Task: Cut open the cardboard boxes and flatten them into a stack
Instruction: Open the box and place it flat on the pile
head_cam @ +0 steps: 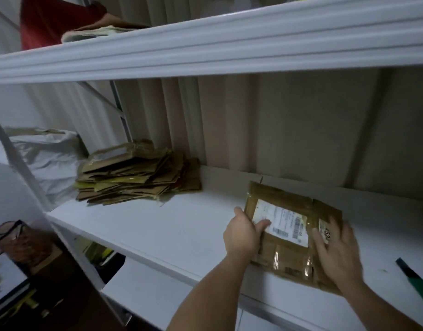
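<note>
Cardboard box [287, 235] lies flattened, pinched by left hand [241, 235], right hand [337, 254] flat on it; stack [139, 173] well apart, far left

A white shelf [162, 225] ran across the dim room, with a second white shelf [205, 44] above it. Behind them hung a pale beige pleated curtain [289, 125]. White diagonal metal braces [21, 161] crossed the unit's left end.
</note>
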